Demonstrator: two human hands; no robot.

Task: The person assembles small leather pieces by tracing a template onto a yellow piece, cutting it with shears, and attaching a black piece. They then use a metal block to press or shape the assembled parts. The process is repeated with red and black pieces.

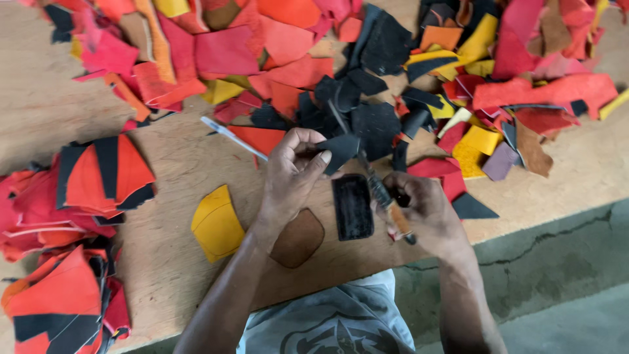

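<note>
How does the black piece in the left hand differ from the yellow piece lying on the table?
The black piece is pinched in the left hand and lifted off the wooden table; the yellow piece lies flat on it, untouched. The black one is dark and angular, with a pointed corner; the yellow one is bright with a curved edge. The black one looks smaller. Both look like thin, flat cut sheet material.

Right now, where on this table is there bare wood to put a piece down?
Bare wood lies at the far left, between the red scrap heap and the stacked orange-black pieces. A smaller patch lies between the yellow piece and the left hand. Around the right hand and beyond, scraps crowd the top.
</note>
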